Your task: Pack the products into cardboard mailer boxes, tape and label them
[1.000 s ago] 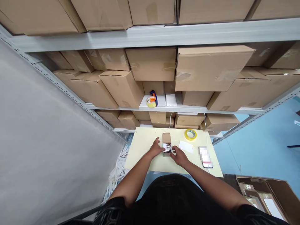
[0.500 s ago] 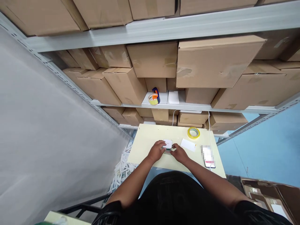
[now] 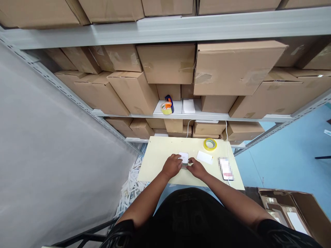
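A small box (image 3: 184, 158) with a white top lies near the middle of the pale yellow table (image 3: 160, 155). My left hand (image 3: 171, 166) curls around its left side, fingers resting on the top. My right hand (image 3: 196, 168) presses against its right side with the fingers closed on it. A white card (image 3: 205, 157) lies just right of the box. Further back sits a roll of yellow tape (image 3: 210, 144).
A phone (image 3: 226, 168) on a white cable lies at the table's right. Metal shelves (image 3: 181, 117) behind hold many cardboard boxes, a tape dispenser (image 3: 167, 106) and a white box (image 3: 189, 106). An open carton (image 3: 292, 213) stands at lower right; paper strips (image 3: 131, 186) litter the floor at left.
One second ago the box's brown flap stood open with the contents showing. The flap has been folded down, and both hands now hold the closed box.
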A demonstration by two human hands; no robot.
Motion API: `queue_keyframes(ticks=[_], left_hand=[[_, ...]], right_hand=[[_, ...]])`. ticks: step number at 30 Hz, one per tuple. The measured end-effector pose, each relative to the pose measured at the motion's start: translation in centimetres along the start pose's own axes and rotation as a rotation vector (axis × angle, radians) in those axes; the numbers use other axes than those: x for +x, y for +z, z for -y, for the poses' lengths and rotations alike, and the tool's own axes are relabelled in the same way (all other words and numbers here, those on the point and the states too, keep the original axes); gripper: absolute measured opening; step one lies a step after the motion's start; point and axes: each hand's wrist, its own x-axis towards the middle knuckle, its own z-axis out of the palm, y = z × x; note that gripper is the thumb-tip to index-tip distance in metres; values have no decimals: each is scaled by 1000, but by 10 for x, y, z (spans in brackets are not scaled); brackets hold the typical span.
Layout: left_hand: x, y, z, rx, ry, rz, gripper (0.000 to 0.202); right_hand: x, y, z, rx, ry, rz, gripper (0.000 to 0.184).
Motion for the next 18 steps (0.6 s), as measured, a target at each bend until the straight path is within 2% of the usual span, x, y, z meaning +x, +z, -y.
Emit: queue_keyframes(ticks=[5,8,11,13,18], left_hand=[[-12,11,-2,-28,-18,-10,34],[-19,22,-7,-153,-53,-59,53],[-21,32,-10,-372,-269,-183,73],[-19,36,-11,-498,-431,-225,75],[-16,44,-10,-676,-571,-145,61]], right_hand=[[4,-1,0,-2,-3,-24,21],[7,-3,-1,6,18,-9,21],[8,-5,-4,70,0,53,24],[8,-5,-9,108,-16,102,29],[12,-2,-26,157,50,210,42]])
